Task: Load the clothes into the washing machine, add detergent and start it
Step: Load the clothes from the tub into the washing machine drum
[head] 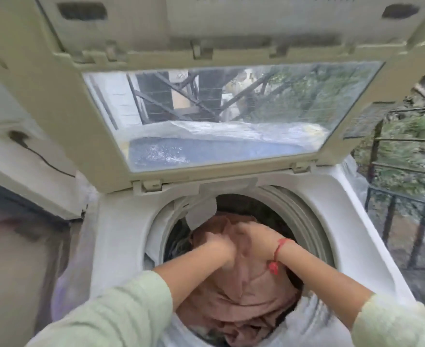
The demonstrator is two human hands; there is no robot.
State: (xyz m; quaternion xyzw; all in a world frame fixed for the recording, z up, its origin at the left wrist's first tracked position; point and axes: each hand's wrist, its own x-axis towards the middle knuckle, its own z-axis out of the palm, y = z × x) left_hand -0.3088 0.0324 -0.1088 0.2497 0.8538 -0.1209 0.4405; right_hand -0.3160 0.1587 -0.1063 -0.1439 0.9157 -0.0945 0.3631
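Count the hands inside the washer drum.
2: the left hand and the right hand side by side, both pressing into the pink cloth in the drum opening.

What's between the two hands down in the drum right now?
In the head view, only bunched pinkish-brown cloth fills the narrow stretch between the left hand and the right hand; both press into it inside the white top-loading washing machine.

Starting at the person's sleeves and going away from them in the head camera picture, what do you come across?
Pink cloth heaped in the drum → both hands, left hand and right hand, pressing on it → grey drum rim → raised lid with its window.
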